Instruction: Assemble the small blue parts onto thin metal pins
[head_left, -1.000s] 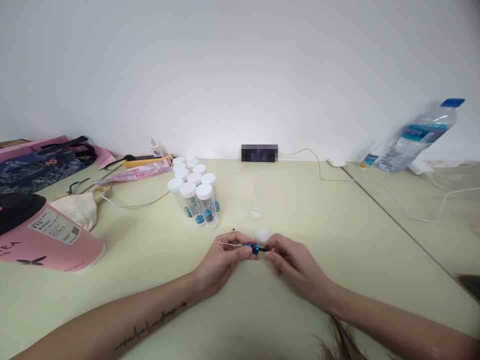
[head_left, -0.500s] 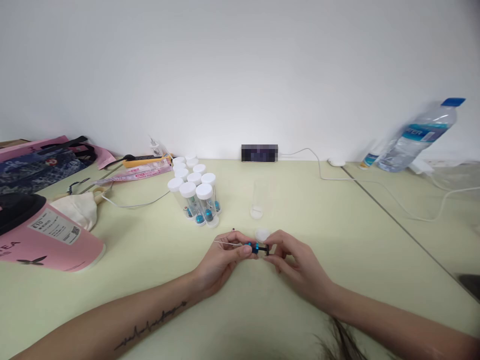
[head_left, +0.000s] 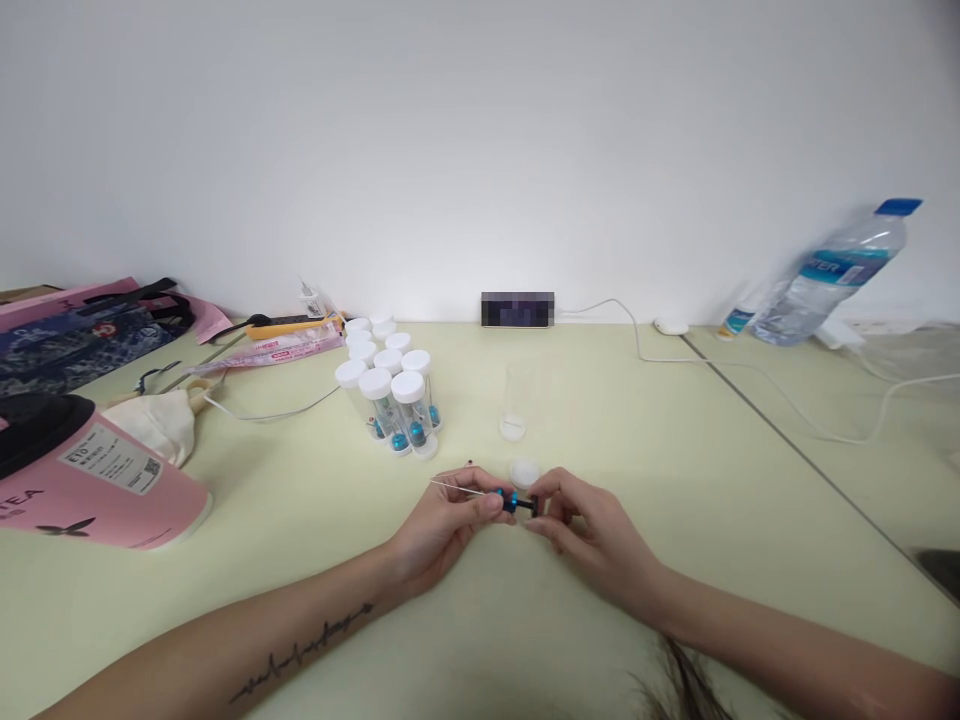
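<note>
My left hand (head_left: 442,520) is closed around a small blue-and-black part (head_left: 510,500), pinching its blue body between thumb and fingers. A thin pale rod or wire runs from it toward the left, across the fingers. At the other end, the thumb and forefinger of my right hand (head_left: 589,515) grip the black tip. Just behind the hands lies a white cap (head_left: 524,472). Farther back an uncapped clear tube (head_left: 517,405) stands upright. To the left, several white-capped clear tubes (head_left: 411,408) stand in a cluster, with similar blue parts inside the front ones.
A pink cup (head_left: 112,480) with a black lid leans in at the left, near a cloth pouch (head_left: 161,425). A small dark-faced device (head_left: 517,310) sits against the wall, its white cable (head_left: 705,362) running right. A water bottle (head_left: 836,270) leans at the back right.
Both hands stay almost in place on the part. My right fingertips have shifted slightly around its black end. The whole view has moved a little.
</note>
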